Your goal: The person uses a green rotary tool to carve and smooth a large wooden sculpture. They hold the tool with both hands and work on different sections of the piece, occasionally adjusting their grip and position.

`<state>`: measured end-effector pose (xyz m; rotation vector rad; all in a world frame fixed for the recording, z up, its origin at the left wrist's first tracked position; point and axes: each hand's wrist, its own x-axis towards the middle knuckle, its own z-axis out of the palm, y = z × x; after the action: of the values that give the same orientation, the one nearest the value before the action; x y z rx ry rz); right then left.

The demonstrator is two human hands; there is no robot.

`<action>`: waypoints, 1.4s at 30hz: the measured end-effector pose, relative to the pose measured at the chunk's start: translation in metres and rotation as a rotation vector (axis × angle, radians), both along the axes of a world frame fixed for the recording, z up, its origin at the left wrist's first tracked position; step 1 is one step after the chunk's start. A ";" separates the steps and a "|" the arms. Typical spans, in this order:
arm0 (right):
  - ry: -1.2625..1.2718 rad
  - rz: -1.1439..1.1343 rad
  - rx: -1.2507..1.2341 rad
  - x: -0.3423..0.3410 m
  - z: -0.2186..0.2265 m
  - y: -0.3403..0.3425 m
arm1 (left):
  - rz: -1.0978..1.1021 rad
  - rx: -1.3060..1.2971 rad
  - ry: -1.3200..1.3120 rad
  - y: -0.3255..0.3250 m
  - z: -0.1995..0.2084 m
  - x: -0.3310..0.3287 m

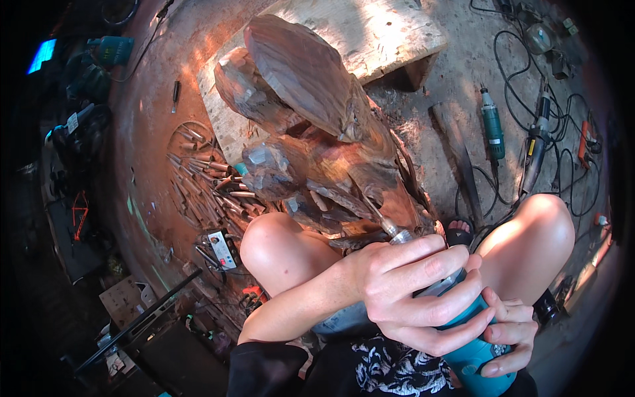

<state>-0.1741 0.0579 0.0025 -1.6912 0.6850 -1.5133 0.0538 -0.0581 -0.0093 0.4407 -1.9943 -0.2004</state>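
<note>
A teal electric carving tool [473, 366] is held in both my hands, angled up and away to the left. My left hand [417, 291] wraps over its front part, behind the metal collar. Farther back, my right hand [510, 331] grips the body with fingers curled round it. From the collar a slim metal bit [378, 213] reaches to a large brown wood carving [311, 79]; whether its tip touches the wood I cannot tell. The carving has rough faceted lumps and a smooth, grained, leaf-shaped part, and it lies between my bare knees.
Many carving gouges [215, 192] lie heaped left of the carving. A pale wooden board [377, 40] stands behind it. At right are a green die grinder [491, 126], a black-handled power tool [537, 135], tangled cords and a dark wood strip [460, 159]. A control box [221, 250] sits by my left knee.
</note>
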 end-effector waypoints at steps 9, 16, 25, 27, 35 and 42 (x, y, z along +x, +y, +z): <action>-0.023 -0.051 -0.054 0.001 -0.015 0.000 | 0.001 0.152 -0.041 0.005 0.006 0.001; -0.018 -0.008 -0.032 0.002 -0.007 0.005 | 0.057 -0.017 0.053 0.000 -0.004 -0.008; -0.037 -0.085 -0.065 0.007 -0.014 0.009 | 0.030 0.058 0.015 0.003 0.000 -0.005; -0.031 -0.101 -0.059 0.008 -0.012 0.011 | 0.029 0.052 0.031 0.003 -0.002 -0.007; -0.019 -0.187 0.007 0.013 -0.007 0.027 | 0.007 0.006 0.078 -0.002 -0.002 -0.008; 0.053 -0.100 -0.020 0.015 0.001 0.017 | -0.020 0.029 0.036 -0.001 0.004 0.004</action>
<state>-0.1595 0.0745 0.0031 -1.7399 0.7956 -1.5533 0.0573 -0.0590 -0.0056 0.4333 -1.9633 -0.2486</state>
